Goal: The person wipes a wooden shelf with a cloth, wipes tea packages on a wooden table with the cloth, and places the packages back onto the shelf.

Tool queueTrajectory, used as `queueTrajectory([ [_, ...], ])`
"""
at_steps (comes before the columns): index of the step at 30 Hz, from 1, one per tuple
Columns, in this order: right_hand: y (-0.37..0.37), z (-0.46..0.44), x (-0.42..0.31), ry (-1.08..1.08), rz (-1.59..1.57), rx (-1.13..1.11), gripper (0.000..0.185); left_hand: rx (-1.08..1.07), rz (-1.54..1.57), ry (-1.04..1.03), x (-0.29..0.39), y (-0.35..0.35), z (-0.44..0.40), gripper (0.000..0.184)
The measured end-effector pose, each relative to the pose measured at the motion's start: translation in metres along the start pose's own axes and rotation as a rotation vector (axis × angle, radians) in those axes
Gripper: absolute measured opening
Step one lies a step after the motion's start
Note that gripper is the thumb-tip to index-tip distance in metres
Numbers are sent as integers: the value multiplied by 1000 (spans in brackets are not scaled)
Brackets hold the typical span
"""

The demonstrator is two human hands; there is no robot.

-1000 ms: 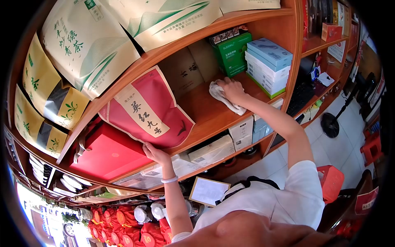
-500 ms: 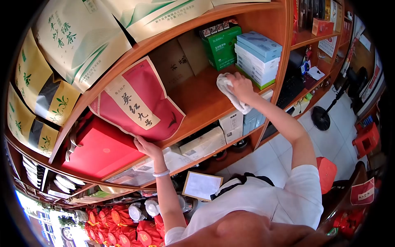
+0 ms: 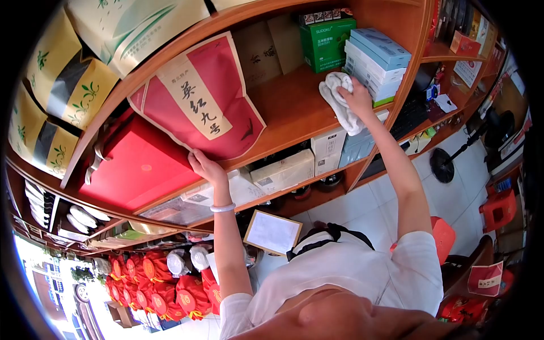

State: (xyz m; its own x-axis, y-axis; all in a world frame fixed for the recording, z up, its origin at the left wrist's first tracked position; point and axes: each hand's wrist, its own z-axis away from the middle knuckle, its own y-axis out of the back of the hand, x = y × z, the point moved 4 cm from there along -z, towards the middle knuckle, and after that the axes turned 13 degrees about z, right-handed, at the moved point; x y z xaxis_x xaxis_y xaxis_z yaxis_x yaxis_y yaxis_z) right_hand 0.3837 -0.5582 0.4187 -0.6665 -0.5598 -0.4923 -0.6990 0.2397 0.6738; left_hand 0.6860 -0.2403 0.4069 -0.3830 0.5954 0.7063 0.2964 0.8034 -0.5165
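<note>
My right hand (image 3: 358, 99) grips a white cloth (image 3: 344, 107) on the wooden shelf, just in front of a stack of white and blue boxes (image 3: 375, 62). Part of the cloth hangs over the shelf's front edge. A red tea bag (image 3: 226, 107) with a cream label and dark Chinese characters leans at a tilt on the same shelf. At its lower edge my left hand (image 3: 208, 169) is closed on the bag, fingertips partly hidden. Left of that hand lies a large red box (image 3: 139, 164).
A green box (image 3: 327, 48) stands at the back, beside brown packages (image 3: 260, 54). Cream tea bags (image 3: 141, 34) fill the shelf above. Below are white cartons (image 3: 283, 171). On the floor to the right are a black fan base (image 3: 443, 164) and a red stool (image 3: 498, 209).
The camera view has shifted. My right hand still holds the cloth, which now looks more bunched near the hand and hangs lower. My left hand stays at the tea bag's lower edge.
</note>
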Motion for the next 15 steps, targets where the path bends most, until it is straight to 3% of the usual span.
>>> queueTrajectory([
  [15,3,30,-18,115,17,165,46,-4,-90,-32,-1,4,-2,25],
])
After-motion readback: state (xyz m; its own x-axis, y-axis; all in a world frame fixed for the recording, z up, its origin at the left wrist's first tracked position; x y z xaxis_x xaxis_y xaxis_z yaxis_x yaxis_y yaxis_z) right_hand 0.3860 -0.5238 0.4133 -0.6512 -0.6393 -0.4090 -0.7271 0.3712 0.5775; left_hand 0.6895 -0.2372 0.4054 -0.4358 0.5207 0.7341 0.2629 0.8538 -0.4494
